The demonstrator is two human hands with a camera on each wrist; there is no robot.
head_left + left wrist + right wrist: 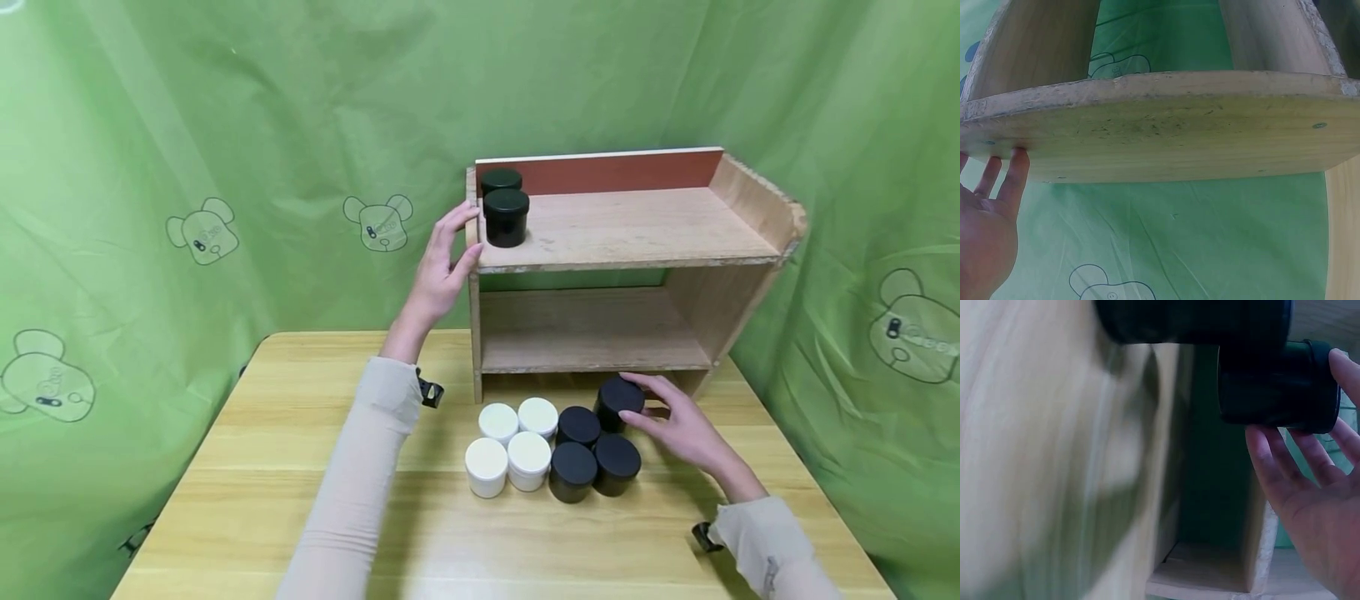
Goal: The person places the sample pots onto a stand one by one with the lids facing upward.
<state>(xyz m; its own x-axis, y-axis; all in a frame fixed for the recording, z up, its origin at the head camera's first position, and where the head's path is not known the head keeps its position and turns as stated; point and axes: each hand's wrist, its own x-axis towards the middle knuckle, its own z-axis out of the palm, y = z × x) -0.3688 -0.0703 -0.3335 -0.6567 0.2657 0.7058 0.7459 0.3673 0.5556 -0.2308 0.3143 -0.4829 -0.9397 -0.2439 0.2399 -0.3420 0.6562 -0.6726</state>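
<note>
My right hand (681, 425) grips a black lidded jar (621, 398) at the back right of the jar group. In the right wrist view, the thumb and fingers lie around that jar (1279, 387), with another black jar (1197, 319) close by. Against the outer left side of a two-tier wooden shelf (600, 267) rests my left hand (441, 271), fingers extended. The left wrist view shows its fingertips touching the side panel (1166, 137). Two black jars (506, 221) stand one behind the other on the top board, at its left end.
Several white lidded jars (528, 458) are grouped on the wooden table (300, 467), left of three more black jars (573, 471). The shelf stands at the table's back, its lower board (592, 329) above the jars. Green patterned cloth (300, 125) hangs behind and at both sides.
</note>
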